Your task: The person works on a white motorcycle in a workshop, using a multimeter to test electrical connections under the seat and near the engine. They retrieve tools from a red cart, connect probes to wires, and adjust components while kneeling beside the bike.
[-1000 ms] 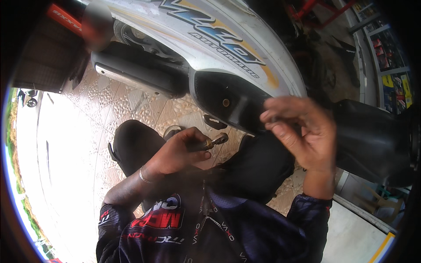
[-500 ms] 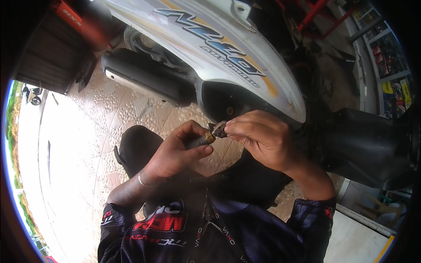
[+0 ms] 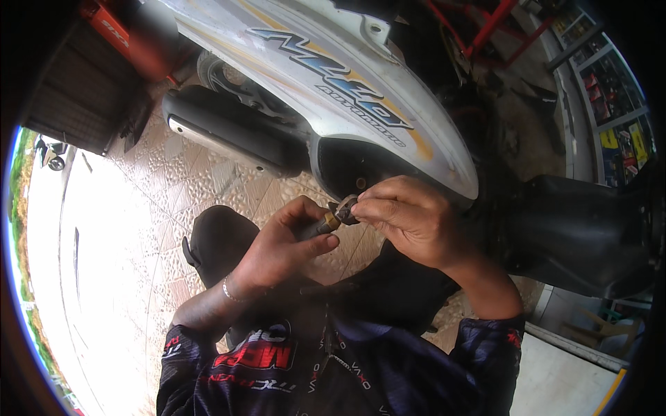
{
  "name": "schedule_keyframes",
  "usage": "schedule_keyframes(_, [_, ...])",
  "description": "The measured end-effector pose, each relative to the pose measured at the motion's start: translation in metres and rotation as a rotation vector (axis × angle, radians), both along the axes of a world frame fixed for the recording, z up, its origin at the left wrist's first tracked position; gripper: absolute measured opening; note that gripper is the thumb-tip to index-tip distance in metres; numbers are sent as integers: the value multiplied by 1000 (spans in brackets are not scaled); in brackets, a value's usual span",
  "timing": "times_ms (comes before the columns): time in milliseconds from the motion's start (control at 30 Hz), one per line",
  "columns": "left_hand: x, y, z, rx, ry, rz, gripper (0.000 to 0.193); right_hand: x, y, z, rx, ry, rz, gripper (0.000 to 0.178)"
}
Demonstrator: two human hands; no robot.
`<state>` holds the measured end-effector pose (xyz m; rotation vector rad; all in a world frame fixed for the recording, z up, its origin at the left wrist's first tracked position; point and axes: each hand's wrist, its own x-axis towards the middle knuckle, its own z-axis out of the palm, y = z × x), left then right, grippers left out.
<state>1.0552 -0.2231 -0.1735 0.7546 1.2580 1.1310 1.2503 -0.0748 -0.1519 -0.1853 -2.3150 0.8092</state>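
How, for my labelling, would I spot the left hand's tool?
Find the white scooter panel. Below it in view, the tool juts from the left hand to the right hand; a brassy collar distinguishes it from the black cover beyond.

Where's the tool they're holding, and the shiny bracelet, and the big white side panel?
Tool (image 3: 329,221): head view, on its gold-coloured collar.
Bracelet (image 3: 227,288): head view, on the band's outer edge.
White side panel (image 3: 340,73): head view, near its middle, on the coloured graphics.
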Motion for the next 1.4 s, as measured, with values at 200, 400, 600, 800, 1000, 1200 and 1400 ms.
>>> schedule_keyframes(200, [-2,0,4,-39,34,6,30,-3,5,-5,-196,31,52,29])
schedule_keyframes(400, [1,1,3,-1,4,-33,30,4,20,-2,77,-31,170,31])
schedule_keyframes(600, [3,4,4,-24,61,-17,31,4,6,-2,-69,-60,63,33])
schedule_keyframes(800, [7,6,11,28,-1,-57,31,2,-8,7,-93,-45,-39,28])
schedule_keyframes(1000, [14,8,12,23,-77,-77,31,1,-12,9,-199,-67,-68,27])
schedule_keyframes(1200, [14,6,15,125,-105,-2,31,1,-27,-4,-1089,187,185,44])
schedule_keyframes(1400, [20,7,26,246,-169,-73,36,10,-23,-7,-1115,255,425,41])
